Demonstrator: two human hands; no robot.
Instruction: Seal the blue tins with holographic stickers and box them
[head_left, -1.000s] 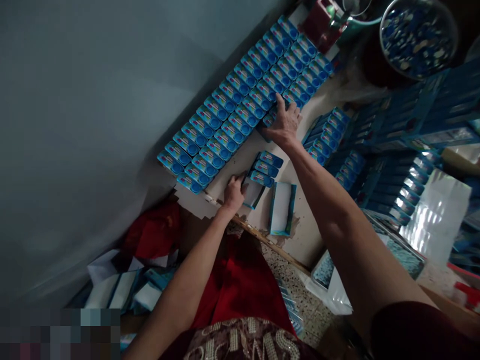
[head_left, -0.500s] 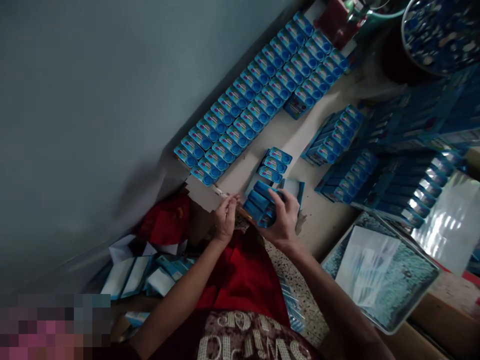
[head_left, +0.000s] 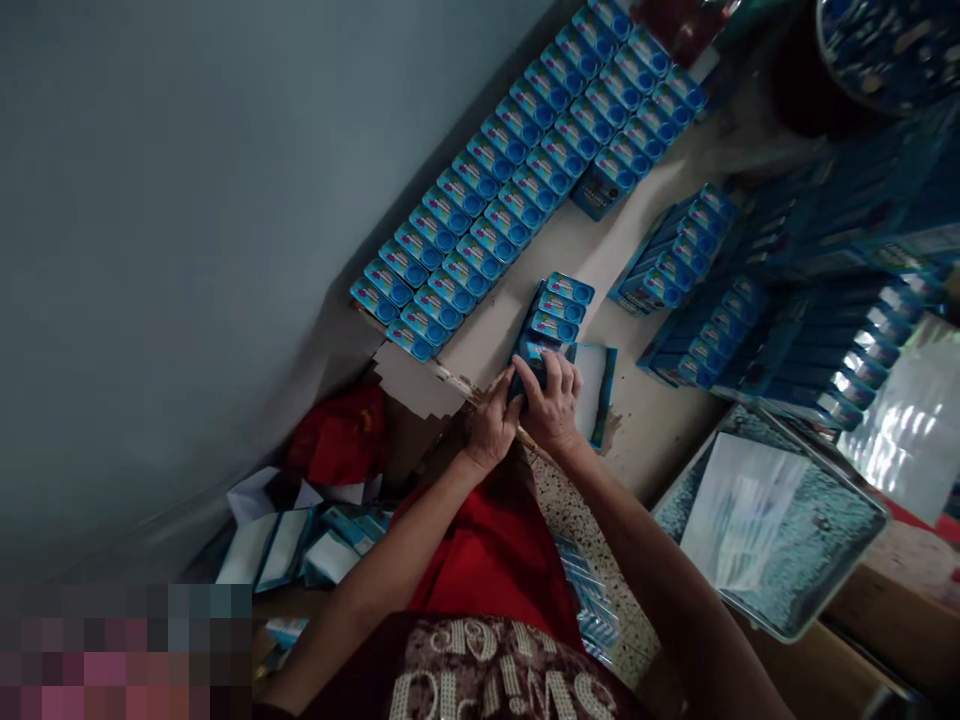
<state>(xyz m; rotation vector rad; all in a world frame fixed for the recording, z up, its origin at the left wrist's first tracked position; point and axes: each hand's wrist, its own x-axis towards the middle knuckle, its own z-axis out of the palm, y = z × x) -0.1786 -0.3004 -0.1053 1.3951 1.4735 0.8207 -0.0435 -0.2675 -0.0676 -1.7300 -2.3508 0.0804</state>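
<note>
Near the table's front edge, my left hand [head_left: 492, 428] and my right hand [head_left: 551, 402] close around a few small blue packs [head_left: 534, 352] from both sides. The fingers partly hide these packs. Just beyond them, three blue packs [head_left: 562, 306] stand in a short row with their printed tops up. A flat piece with a white face and blue border [head_left: 592, 385] lies to the right of my right hand. Long rows of similar blue packs [head_left: 480, 215] line the wall side of the table [head_left: 502, 335].
More blue packs [head_left: 682, 250] are stacked on the right. A metal tray [head_left: 840, 580] holds a translucent sheet [head_left: 739, 510]. A dark bucket [head_left: 799, 90] stands at the top right. Cartons and a red bag [head_left: 341, 440] lie lower left.
My left hand has moved right onto the packs, joining my right hand. The packs are now against the short row of three. The view has shifted slightly.
</note>
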